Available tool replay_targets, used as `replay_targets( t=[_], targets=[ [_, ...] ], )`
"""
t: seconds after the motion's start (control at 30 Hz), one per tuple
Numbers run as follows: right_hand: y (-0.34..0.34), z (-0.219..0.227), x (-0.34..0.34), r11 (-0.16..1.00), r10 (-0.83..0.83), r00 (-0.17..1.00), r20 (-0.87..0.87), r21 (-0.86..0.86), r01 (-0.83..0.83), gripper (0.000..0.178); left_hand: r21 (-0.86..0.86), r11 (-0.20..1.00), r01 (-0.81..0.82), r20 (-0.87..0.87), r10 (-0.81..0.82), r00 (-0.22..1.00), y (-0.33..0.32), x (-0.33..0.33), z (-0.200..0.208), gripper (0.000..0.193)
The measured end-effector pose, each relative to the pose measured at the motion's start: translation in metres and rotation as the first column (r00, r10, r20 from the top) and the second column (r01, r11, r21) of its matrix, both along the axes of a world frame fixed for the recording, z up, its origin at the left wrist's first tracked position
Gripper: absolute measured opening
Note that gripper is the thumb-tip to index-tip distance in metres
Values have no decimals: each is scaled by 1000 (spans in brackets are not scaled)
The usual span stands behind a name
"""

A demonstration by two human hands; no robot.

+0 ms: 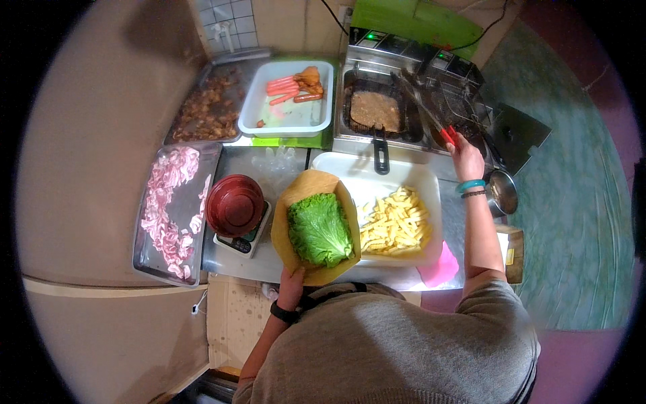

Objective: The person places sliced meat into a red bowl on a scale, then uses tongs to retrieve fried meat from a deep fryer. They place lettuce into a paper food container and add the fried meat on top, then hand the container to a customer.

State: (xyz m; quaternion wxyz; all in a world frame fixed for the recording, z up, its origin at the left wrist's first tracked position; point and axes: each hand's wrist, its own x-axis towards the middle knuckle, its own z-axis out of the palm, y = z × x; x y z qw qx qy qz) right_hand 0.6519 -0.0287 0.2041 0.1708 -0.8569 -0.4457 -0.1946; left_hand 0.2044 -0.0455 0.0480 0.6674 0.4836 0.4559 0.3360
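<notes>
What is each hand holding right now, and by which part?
The left hand holds the brown paper wrapper of lettuce by its near edge. The right hand holds the metal tongs by their red handle end.

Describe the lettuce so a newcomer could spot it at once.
On the metal counter, find the white tray of fries. At its left side, the left hand holds a brown paper wrapper. Inside lies the lettuce, the only leafy thing here.

At the near side, my left hand (291, 285) is curled in a grip; my right arm (482, 232) stretches farther out on the right, my right hand (467, 159) closed.
</notes>
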Motion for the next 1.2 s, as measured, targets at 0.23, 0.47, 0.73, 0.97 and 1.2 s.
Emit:
replay_targets(
  t=[0.23,0.47,0.73,0.97,1.2],
  targets=[
    [-1,6,-1,998,2,995,-98,-60,-8,34,53,997,57,-49,-55,997,0,-1,8,31],
    [-5,19,5,995,-25,998,-49,-100,20,30,8,999,52,-115,-51,992,1,0,12,31],
    [-14,60,59,966,-242,970,4,-94,241,33,52,998,44,-63,-41,997,-1,2,13,31],
    [13,64,114,915,-253,967,-13,-328,235,30,37,999,-4,-8,5,1000,-3,0,-5,29],
    [17,57,91,982,-150,979,135,-93,163,30,-27,999,-41,50,42,998,-7,1,-4,25]
  ],
)
